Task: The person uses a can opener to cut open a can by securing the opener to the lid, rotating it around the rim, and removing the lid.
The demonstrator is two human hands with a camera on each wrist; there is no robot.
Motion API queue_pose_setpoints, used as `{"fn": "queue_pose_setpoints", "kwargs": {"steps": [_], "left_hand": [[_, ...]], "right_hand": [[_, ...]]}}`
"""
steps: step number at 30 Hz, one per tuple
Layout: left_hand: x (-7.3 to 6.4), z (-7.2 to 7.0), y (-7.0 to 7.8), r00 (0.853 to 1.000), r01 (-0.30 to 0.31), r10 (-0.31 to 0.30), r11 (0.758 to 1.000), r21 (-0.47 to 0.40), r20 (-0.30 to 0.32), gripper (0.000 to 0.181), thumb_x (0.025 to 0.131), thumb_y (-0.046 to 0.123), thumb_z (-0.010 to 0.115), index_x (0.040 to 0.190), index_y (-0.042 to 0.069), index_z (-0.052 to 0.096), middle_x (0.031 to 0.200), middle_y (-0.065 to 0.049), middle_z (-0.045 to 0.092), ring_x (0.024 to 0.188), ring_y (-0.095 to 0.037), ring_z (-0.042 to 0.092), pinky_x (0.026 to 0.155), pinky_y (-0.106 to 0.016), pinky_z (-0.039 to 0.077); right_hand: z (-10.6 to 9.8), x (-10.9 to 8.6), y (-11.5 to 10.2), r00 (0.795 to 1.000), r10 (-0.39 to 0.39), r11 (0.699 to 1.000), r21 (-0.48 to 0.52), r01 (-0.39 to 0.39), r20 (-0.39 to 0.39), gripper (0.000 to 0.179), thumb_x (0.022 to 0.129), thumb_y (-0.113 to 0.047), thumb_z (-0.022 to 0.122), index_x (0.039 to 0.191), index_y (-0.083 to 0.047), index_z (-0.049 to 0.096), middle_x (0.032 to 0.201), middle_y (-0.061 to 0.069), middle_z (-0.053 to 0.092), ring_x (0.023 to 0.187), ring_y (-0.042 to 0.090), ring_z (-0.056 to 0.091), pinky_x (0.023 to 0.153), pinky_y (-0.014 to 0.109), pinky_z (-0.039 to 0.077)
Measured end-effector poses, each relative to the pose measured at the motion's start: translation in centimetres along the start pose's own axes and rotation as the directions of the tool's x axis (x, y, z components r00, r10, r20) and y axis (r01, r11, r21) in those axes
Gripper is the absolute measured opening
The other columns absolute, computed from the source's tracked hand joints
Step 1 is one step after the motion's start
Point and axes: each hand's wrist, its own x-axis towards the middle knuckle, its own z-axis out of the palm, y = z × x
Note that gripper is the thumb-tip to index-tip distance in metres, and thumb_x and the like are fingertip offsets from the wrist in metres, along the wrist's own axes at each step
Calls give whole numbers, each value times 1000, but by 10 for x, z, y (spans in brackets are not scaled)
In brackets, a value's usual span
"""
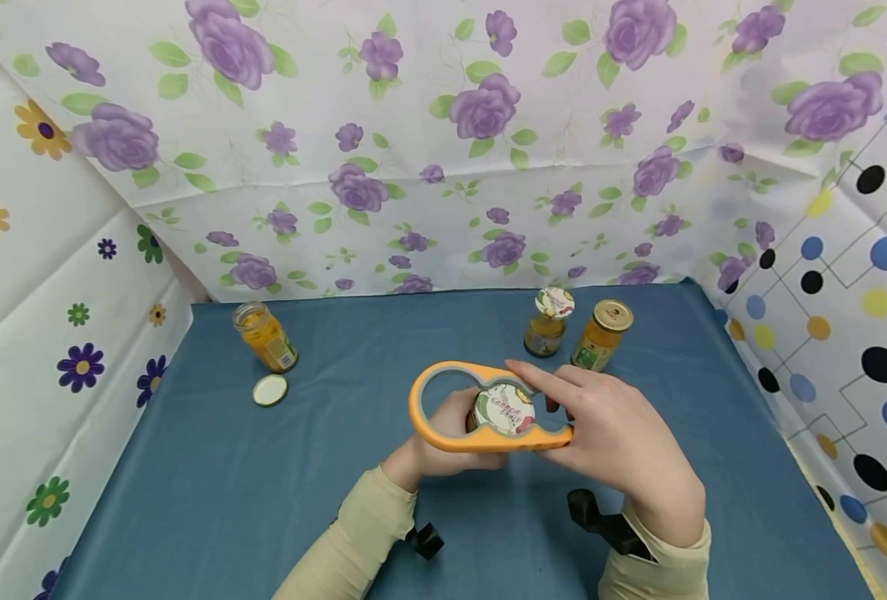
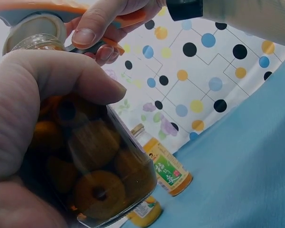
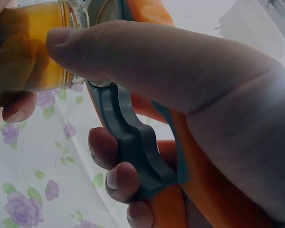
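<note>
My left hand [image 1: 447, 446] grips a glass jar [image 2: 102, 161] of dark rounded pieces in liquid, thumb across its upper side. My right hand [image 1: 619, 421] holds an orange and grey jar opener [image 1: 481, 443] over the jar's mouth. The printed white lid [image 1: 508, 410] sits within the opener's grey inner edge. In the left wrist view, the lid stands tilted away from the glass rim [image 2: 40, 42], its pale underside showing. Seen from the right wrist, the thumb [image 3: 99, 52] reaches over to the jar's neck while the other fingers curl round the opener's handles.
At the left stands an uncapped jar [image 1: 269, 340] of orange contents, with a loose lid [image 1: 270, 390] in front. Behind my right hand are a small jar with a white printed lid [image 1: 554, 302] and a gold-lidded jar [image 1: 599, 333]. A blue cloth [image 1: 323, 483] covers the table.
</note>
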Motion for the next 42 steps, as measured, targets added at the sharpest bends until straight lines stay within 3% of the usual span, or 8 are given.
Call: {"fn": "queue_pose_setpoints", "kwargs": {"steps": [18, 33, 42], "left_hand": [[0, -2, -1, 1000, -25, 25, 999, 30, -4, 56, 89, 11, 78, 140, -1, 59, 126, -14, 69, 106, -14, 67, 93, -34, 58], [0, -4, -1, 1000, 7, -6, 996, 84, -10, 49, 88, 15, 80, 132, 1, 62, 116, -9, 71, 96, -10, 66, 87, -32, 58], [0, -8, 0, 1000, 19, -18, 997, 78, -17, 54, 89, 20, 81, 135, 1, 61, 122, -10, 71, 106, -12, 68, 94, -34, 57]], "right_hand": [[0, 0, 1, 1000, -6, 1000, 12, 6, 1, 87, 81, -19, 95, 158, -31, 56, 90, -14, 56, 67, 2, 43, 58, 27, 39], [0, -1, 0, 1000, 8, 1000, 9, -8, 10, 84, 83, -28, 96, 157, -30, 57, 90, -14, 58, 69, 3, 45, 60, 28, 40], [2, 0, 2, 1000, 13, 1000, -5, -12, 15, 87, 81, -32, 97, 158, -31, 56, 90, -13, 58, 69, 3, 45, 60, 27, 41]]}}
